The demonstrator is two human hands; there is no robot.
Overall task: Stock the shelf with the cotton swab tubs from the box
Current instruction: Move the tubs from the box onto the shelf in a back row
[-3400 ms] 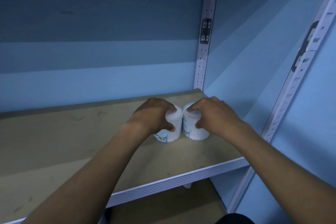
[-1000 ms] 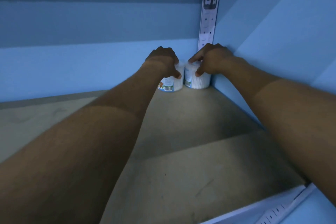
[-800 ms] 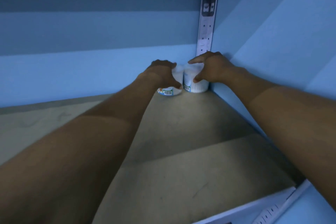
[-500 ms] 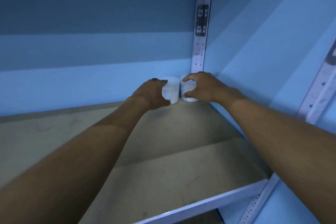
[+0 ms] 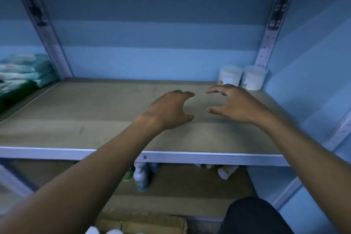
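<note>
Two white cotton swab tubs stand side by side in the back right corner of the shelf board [image 5: 95, 112]: the left tub [image 5: 230, 75] and the right tub [image 5: 254, 78], touching or nearly so. My left hand [image 5: 171, 110] and my right hand [image 5: 231, 103] hover above the middle of the board, well in front of the tubs. Both hands hold nothing, with fingers spread and loosely curved. At the bottom edge the cardboard box [image 5: 144, 224] shows, with white tub lids [image 5: 112, 231] peeking out of it.
Green and white packets [image 5: 20, 74] are stacked in the neighbouring bay at the left. Bottles [image 5: 141, 175] and a white container [image 5: 226, 172] sit on the lower shelf. Perforated metal uprights [image 5: 269, 38] frame the bay. A blue wall closes the right side. My dark-clothed knee [image 5: 252, 214] is at bottom right.
Both hands let go of the two tubs in the back right corner and drew back toward me. The view pulled away and now takes in the whole bay.
</note>
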